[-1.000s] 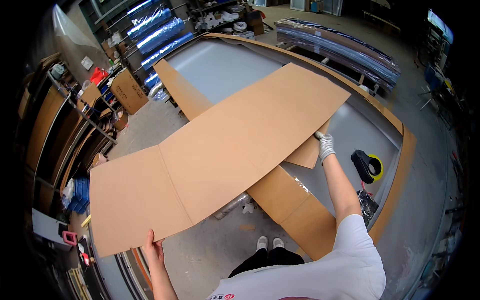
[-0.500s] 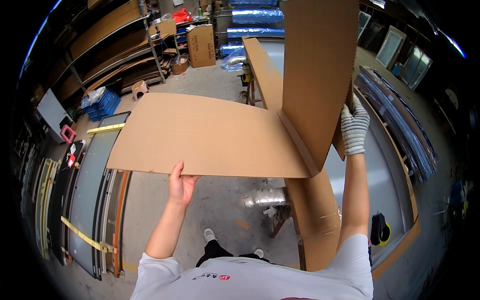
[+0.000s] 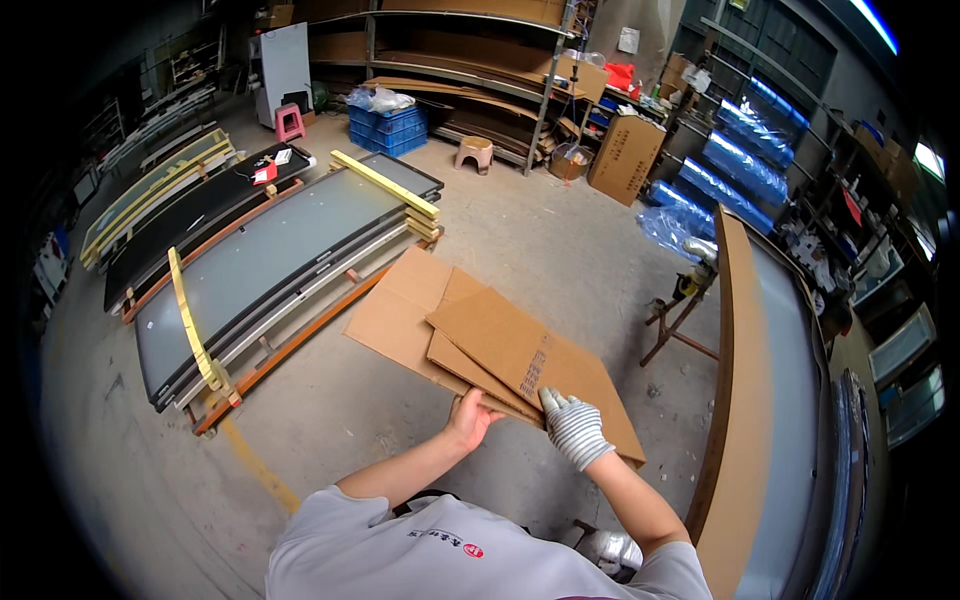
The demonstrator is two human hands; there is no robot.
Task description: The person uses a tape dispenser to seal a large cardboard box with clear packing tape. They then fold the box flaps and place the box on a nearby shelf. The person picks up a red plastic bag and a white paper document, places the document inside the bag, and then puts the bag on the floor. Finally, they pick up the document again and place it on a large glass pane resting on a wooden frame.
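Observation:
Overlapping flaps of brown cardboard (image 3: 560,365) are held out in front of me, fanned unevenly, with printed marks on the top layer. My bare left hand (image 3: 470,422) grips the near edge, thumb up and fingers partly hidden beneath. To its right, my right hand (image 3: 577,430), in a striped grey-white glove, is closed on the same near edge, its fingers lying over the top layer. A paler cardboard flap (image 3: 400,305) sticks out at the far left of the bundle.
Left of me, framed glass panels (image 3: 290,250) with yellow strips lie stacked on an orange-edged rack. A cardboard-edged panel (image 3: 735,400) runs along my right on a trestle (image 3: 680,325). Farther back are a blue crate (image 3: 388,130), a stool (image 3: 474,155) and shelves (image 3: 460,65).
My view has swung left, toward the stacked panels. The cardboard, spread wide in an L shape before, is now folded into overlapping layers, and my hands have come close together on it.

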